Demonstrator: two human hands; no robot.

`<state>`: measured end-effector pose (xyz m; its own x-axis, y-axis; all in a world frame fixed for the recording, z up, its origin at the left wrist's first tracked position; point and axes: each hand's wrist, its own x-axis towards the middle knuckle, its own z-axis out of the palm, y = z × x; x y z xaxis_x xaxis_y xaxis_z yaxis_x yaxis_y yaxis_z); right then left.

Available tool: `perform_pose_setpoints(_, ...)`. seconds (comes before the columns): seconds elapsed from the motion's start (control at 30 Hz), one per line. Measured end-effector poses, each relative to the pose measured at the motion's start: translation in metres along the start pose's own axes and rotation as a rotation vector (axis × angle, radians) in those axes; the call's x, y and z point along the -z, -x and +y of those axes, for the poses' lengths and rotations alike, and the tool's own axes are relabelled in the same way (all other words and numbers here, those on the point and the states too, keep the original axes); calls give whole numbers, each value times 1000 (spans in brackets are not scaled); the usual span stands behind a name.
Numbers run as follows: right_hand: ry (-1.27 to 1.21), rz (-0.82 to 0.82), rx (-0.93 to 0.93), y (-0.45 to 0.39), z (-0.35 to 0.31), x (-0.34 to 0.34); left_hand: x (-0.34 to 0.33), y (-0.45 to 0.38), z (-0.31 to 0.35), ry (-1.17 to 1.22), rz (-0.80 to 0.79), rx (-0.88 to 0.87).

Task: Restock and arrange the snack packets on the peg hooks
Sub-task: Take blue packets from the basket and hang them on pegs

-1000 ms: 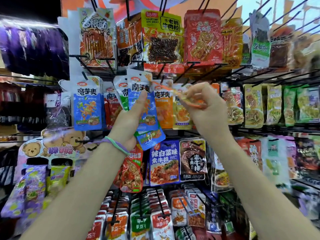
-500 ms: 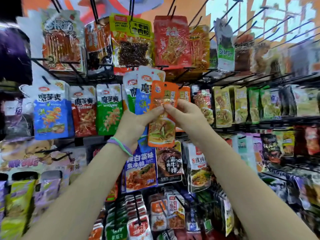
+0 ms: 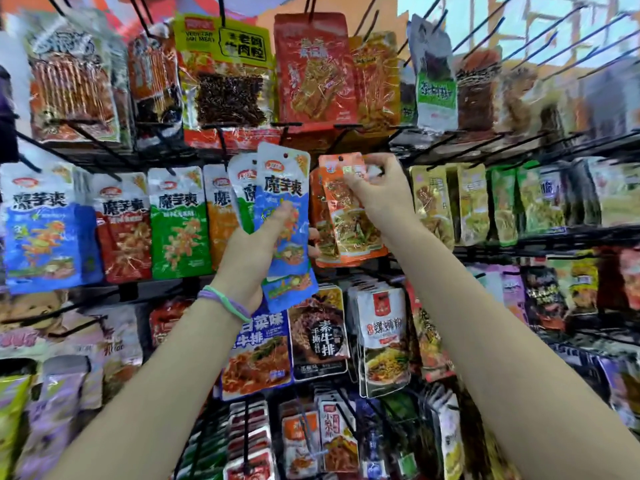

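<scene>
The scene is brightly and evenly lit from overhead, colours vivid and shadows soft, with darker gaps only between the lower rows of packets. Glare streaks the glossy clear-fronted packets (image 3: 227, 69) on the top row, and the pale window area (image 3: 540, 26) at upper right is washed out. The wide lens bows the black peg hooks (image 3: 485, 32) outward toward the edges, where printing smears into a painterly blur, while the blue packet (image 3: 282, 202) at centre reads fairly sharp.

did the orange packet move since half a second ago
Yes. The orange packet, pinched at its top by the right hand, has gone right, away from the blue packets in the left hand.
</scene>
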<state>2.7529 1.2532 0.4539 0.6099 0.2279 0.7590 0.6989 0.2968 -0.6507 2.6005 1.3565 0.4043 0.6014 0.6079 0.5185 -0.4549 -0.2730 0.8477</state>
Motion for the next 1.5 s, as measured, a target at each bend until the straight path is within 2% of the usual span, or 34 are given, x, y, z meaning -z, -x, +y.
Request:
perform_pose_setpoints(0.13, 28, -28, 130, -5, 10, -3, -2, 0, 3, 7, 12, -13)
perform_pose_setpoints(0.27, 33, -39, 158, -7, 17, -5, 2, -3, -1, 6, -1, -17)
perform_pose_setpoints(0.33, 129, -24, 179, -10, 23, -6, 2, -4, -2, 3, -24, -18)
perform_pose_setpoints(0.4, 348, -6, 227, -9, 28, -9, 4, -6, -2, 11, -36, -6)
perform_pose_setpoints(0.47, 564, 105, 371, -6, 30, -13, 5, -7, -1, 21, -32, 6)
perform_pose_setpoints(0.5, 569, 177, 449, -2, 28, -14, 6, -7, -1, 14, -19, 4)
perform_pose_setpoints(0.57, 352, 198, 475, 8, 20, -15, 9, -6, -1, -13, 15, -10)
perform_pose_setpoints(0.63, 24, -20, 245, 18, 6, -20, 12, -5, -3, -2, 1, -17)
perform_pose_setpoints(0.7, -145, -281, 46, 22, -1, -25, 12, -1, -3, 7, -50, -34)
perform_pose_setpoints(0.77, -216, -472, -12, 28, -2, -31, 13, 8, 1, 30, -28, -50)
perform_pose_setpoints(0.8, -237, -507, -23, 31, -2, -34, 18, 7, 1, 48, 7, -59)
perform_pose_setpoints(0.97, -419, -367, -102, 31, -2, -41, 56, 13, 13, 2, 187, -38)
perform_pose_setpoints(1.07, -289, -283, -39, 32, -3, -52, 84, 23, 25, 63, 156, -68)
perform_pose_setpoints(1.13, -208, -263, -1, 38, -10, -70, 103, 30, 32, 59, 238, -81)
perform_pose_setpoints(1.2, -226, -325, -1, 47, -24, -93, 124, 36, 33, 32, 335, -94)
perform_pose_setpoints(1.27, -263, -369, 40, 52, -38, -120, 141, 44, 39, 64, 312, -106)
perform_pose_setpoints(1.37, -332, -431, 55, 57, -60, -157, 178, 49, 42, 38, 384, -110)
perform_pose_setpoints(1.5, -351, -443, 56, 68, -90, -209, 246, 41, 27, 122, 487, -139)
